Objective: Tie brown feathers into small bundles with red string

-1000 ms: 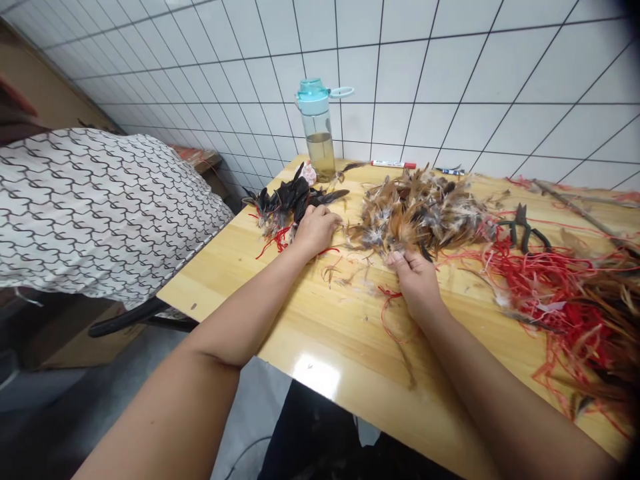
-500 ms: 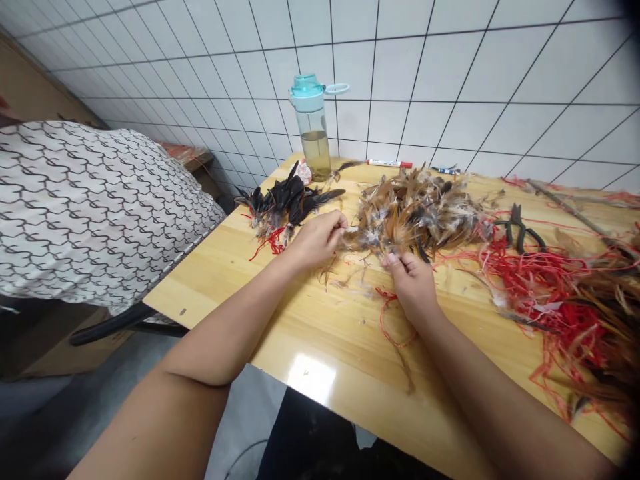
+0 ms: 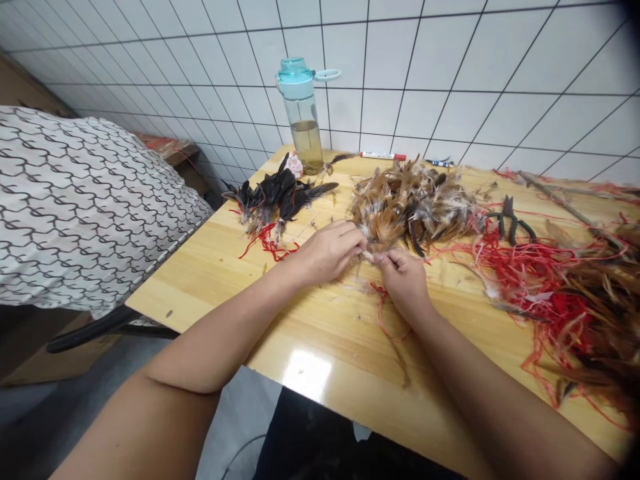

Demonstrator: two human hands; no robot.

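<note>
A heap of brown and white feathers lies in the middle of the wooden table. My left hand and my right hand meet at the heap's near edge, both with fingers pinched on a small tuft of brown feathers. A pile of black feathers with red thread lies to the left of my left hand. A loose red thread curls on the table below my right hand.
A water bottle with a teal lid stands at the tiled wall. Dark pliers, a red-capped marker and a tangle of red thread with feathers lie to the right. A patterned cloth covers something on the left.
My left hand has moved from the black feather pile rightward to the brown heap and now meets my right hand there. The view has shifted slightly.
</note>
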